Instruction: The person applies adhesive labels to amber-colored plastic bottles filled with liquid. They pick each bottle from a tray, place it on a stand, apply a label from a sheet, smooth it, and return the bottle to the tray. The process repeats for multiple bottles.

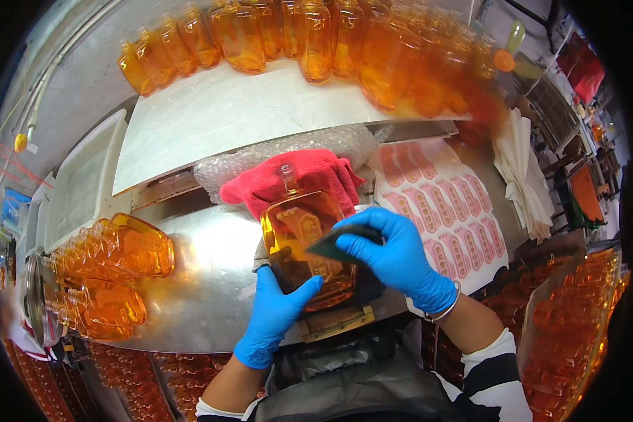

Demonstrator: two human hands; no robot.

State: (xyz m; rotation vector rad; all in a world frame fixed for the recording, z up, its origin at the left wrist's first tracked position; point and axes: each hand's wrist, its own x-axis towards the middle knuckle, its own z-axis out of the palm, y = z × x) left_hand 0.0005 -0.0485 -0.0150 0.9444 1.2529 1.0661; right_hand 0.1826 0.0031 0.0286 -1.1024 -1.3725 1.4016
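An amber glass bottle [280,235] lies tilted in front of me, its neck toward a red cloth [323,169]. My left hand [278,309], in a blue glove, grips the bottle's lower left side, thumb across the glass. In my blue-gloved right hand [404,260] is a dark green flat scraper [328,246], pinched between thumb and fingers. Its tip lies over a pale, lettered decal [304,226] on the bottle's face; whether it touches, I cannot tell. Under the bottle's near end shows a small wooden block [339,323].
To the right lies a sheet of pink decals [436,190]. Amber bottles [243,39] line the far white board [225,98]; several more bottles [144,246] lie at left on the metal table [204,309]. Bubble wrap [218,169] sits behind the cloth. Crates of bottles [570,330] stand at right.
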